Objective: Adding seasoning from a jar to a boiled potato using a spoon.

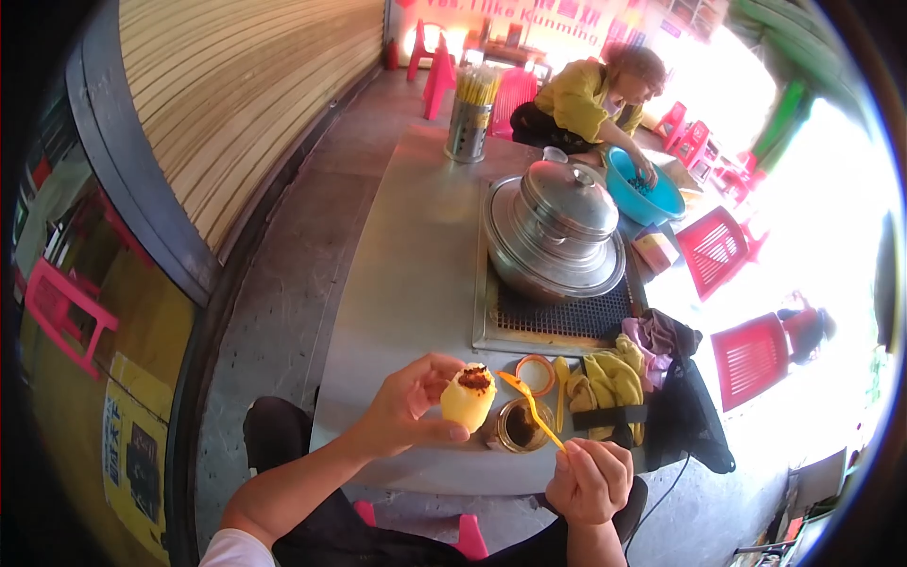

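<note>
Between the thumb and fingers of my left hand (404, 407) is a pale yellow piece of food (465, 417), probably a peeled potato. A dark red-brown paste (475, 379) sits on its upper end. My right hand (594, 480) pinches the handle of a yellow plastic spoon (542, 419), whose bowl is close to the right side of the food. Under the spoon stands an uncapped glass jar (504, 430) with dark paste inside. Its likely lid (536, 375), orange-rimmed, lies just behind it. A second yellow spoon (561, 390) rests right of the lid.
Yellow-green cloth (608, 390) and a black mesh bag (691, 418) lie to the right on the metal table (397, 283). Lidded metal pots (560, 227) stand on a grate (567, 319). Farther back are a skewer holder (469, 131) and a person (588, 96) reaching into a turquoise basin (634, 195).
</note>
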Motion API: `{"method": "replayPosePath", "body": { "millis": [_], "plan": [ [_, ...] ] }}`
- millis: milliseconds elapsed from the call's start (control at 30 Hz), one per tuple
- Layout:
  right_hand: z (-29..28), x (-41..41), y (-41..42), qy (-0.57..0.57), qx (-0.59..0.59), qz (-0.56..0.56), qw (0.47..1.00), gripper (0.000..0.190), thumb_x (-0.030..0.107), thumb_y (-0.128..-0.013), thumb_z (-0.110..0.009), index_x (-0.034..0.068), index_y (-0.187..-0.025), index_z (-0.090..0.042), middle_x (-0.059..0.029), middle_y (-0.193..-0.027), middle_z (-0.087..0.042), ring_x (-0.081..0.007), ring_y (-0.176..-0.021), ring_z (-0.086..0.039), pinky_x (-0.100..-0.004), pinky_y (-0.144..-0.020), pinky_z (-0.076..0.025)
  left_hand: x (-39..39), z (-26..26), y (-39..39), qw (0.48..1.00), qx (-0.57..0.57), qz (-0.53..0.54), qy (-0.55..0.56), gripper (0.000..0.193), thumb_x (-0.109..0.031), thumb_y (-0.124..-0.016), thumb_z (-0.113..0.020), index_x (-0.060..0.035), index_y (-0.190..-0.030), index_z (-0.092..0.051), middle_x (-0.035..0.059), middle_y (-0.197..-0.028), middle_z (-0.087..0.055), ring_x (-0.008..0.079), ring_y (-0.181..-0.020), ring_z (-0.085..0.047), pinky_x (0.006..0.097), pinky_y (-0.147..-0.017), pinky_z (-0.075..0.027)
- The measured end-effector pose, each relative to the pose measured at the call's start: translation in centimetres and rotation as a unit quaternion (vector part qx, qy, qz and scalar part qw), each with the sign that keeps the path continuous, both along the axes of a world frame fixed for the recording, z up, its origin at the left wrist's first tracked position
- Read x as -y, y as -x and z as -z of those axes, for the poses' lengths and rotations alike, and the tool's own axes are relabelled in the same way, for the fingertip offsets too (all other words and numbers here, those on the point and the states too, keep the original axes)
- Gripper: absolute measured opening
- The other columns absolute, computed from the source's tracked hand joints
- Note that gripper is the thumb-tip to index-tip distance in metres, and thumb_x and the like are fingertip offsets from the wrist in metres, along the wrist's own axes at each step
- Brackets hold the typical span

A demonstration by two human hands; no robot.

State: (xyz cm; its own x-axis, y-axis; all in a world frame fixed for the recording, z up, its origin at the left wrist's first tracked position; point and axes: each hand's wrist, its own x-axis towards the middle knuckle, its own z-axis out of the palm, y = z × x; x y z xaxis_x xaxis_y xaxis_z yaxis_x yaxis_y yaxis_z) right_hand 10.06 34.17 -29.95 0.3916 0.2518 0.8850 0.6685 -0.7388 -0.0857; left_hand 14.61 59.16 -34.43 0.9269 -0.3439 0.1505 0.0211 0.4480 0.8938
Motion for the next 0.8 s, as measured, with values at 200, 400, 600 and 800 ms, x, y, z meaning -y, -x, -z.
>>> {"method": "replayPosePath", "body": {
  "millis": [200,400,600,800],
  "plan": [
    [0.0,-0.5,-0.7,-0.19,-0.084,-0.015,0.978,0.014,0.004,-0.085,-0.075,-0.001,-0.093,-0.065,-0.0131,-0.086,-0.066,-0.0197,-0.067,-0.06,-0.0282,-0.061,-0.047,0.3,-0.2,0.3,0.995,0.061,-0.032,-0.07,0.07,-0.006,-0.072,-0.091,-0.0057,-0.13,-0.052,0.0073,-0.124,-0.062,0.0163,-0.119,-0.058,0.0354,-0.109,-0.041],
    [-0.3,-0.3,-0.9,-0.373,-0.242,-0.046,0.894,0.009,0.002,-0.095,-0.064,-0.006,-0.091,-0.061,-0.0105,-0.087,-0.06,-0.0097,-0.071,-0.052,-0.0212,-0.06,-0.038,0.5,-0.3,0.1,0.989,0.099,-0.047,-0.096,0.066,-0.002,-0.074,-0.089,-0.0057,-0.128,-0.052,0.0104,-0.127,-0.06,0.0183,-0.123,-0.057,0.0381,-0.115,-0.037],
    [-0.3,-0.5,-1.5,-0.351,-0.244,-0.073,0.901,0.005,-0.003,-0.093,-0.064,-0.006,-0.09,-0.061,-0.0096,-0.088,-0.059,-0.0086,-0.071,-0.052,-0.0201,-0.061,-0.039,0.7,-0.4,0.0,0.988,0.105,-0.047,-0.103,0.067,-0.001,-0.073,-0.089,-0.0056,-0.129,-0.052,0.0113,-0.129,-0.06,0.0189,-0.123,-0.057,0.0379,-0.115,-0.039],
    [-0.9,-0.5,-1.2,-0.385,-0.278,-0.077,0.877,0.005,-0.005,-0.093,-0.064,-0.006,-0.091,-0.06,-0.0077,-0.088,-0.058,-0.0068,-0.069,-0.05,-0.0198,-0.061,-0.039,0.7,-0.2,0.4,0.989,0.085,-0.035,-0.115,0.071,-0.001,-0.069,-0.092,-0.0054,-0.128,-0.053,0.0107,-0.129,-0.06,0.0187,-0.123,-0.058,0.0382,-0.114,-0.041]
  ]
}}
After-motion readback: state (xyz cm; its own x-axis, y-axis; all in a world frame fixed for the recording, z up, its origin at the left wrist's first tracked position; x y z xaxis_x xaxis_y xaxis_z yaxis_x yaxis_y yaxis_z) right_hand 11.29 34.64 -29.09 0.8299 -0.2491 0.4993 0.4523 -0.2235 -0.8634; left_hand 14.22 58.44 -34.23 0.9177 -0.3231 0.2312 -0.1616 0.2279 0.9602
